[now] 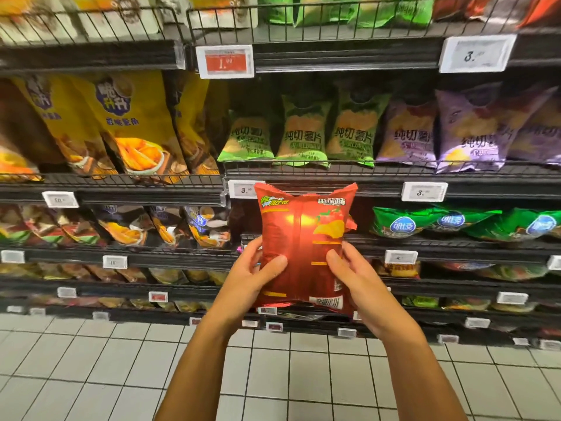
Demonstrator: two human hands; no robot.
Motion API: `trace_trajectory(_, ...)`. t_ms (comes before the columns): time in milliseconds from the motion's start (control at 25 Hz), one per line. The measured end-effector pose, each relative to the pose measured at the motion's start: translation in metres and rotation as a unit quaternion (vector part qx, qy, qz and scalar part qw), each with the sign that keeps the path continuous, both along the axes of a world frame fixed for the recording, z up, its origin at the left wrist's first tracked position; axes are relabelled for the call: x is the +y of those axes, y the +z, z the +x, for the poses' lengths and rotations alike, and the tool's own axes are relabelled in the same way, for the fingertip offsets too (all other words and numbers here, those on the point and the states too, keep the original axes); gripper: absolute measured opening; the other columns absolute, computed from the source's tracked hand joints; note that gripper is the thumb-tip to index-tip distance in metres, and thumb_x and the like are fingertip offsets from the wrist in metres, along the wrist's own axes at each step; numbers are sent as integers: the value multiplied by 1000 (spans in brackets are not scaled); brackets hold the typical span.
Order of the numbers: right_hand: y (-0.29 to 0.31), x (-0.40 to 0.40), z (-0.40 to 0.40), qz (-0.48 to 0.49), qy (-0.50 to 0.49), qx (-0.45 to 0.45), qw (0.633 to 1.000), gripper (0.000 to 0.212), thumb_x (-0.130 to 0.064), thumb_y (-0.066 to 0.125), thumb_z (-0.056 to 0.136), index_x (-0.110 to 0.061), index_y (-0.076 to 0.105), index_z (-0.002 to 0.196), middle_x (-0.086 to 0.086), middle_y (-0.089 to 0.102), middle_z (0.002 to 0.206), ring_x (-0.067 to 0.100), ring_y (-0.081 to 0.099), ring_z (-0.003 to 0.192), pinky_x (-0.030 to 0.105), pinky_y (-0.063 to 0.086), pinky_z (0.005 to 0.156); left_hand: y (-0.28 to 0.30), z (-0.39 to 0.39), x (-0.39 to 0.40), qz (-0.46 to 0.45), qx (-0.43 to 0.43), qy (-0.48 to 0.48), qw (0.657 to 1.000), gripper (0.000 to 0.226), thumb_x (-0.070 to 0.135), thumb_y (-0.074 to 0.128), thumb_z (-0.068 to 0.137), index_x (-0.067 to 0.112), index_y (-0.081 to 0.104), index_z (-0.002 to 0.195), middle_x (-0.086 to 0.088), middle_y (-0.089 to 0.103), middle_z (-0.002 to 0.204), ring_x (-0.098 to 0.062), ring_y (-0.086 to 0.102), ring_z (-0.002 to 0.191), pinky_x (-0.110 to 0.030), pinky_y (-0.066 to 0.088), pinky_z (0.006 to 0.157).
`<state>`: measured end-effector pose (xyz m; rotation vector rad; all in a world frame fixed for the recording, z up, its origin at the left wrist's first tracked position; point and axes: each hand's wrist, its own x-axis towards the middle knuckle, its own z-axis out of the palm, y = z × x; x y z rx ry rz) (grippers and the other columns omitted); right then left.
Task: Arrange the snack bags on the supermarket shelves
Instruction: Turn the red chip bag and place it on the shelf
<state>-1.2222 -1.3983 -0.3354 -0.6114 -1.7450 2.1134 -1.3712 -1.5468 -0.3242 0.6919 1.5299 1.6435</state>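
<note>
Before a supermarket snack aisle, a person holds a red snack bag (303, 247) upright in both hands, out in front of the dark wire-fronted shelves (334, 50) and clear of them. The left hand (258, 271) grips the bag's lower left edge, thumb curled across the face of the pack and fingers tucked behind it. The right hand (349, 271) takes the lower right edge the same way, its thumb pressed onto the printed panel. The bag's back seam faces the camera, a bright glare running down its middle; a tomato and chip picture shows near the upper right corner, and its crimped top edge rises in front of a white price tag (243, 189) on the shelf rail.

Behind the bag, at the level of its upper half, is a dark gap in the shelf row; to the right of that gap lie green foil bags (425, 221) with round blue logos. One shelf higher stand light green chip bags (303, 135) in a row, with purple chip bags (467, 132) beside them to the right. Tall yellow bags (130, 123) lean together on the left section at the same height. A red-faced price tag (224, 61) hangs on the rail above. Lower shelves hold mixed packets, too blurred to tell apart. White floor tiles (91, 375) with dark grout run beneath the person's bare forearms.
</note>
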Motion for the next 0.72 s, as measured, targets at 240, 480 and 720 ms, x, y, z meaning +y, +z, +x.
trace_trajectory(240,2,-8,-16,-8,3,27,1000,68,-49,76,82,-26,51,141,0,64,137,20,58,130,51,37,115,-2,-21,-7,34,-49,5,998,68,23,84,68,23,55,130,-6,70,123,-24,68,111,-28,57,81)
trace_trajectory(480,10,-10,-33,8,15,25,1000,76,-58,84,71,-31,57,137,1,66,135,23,60,127,51,44,110,1,-44,-15,39,-14,-21,999,71,29,82,72,24,52,135,-4,68,126,-24,63,119,-29,55,89)
trace_trajectory(720,24,-10,-40,86,33,48,995,73,-42,91,64,-38,58,130,-9,67,131,10,61,123,17,49,95,18,-64,-30,24,155,-21,987,98,43,91,57,28,43,141,13,66,125,-2,61,114,-15,49,86)
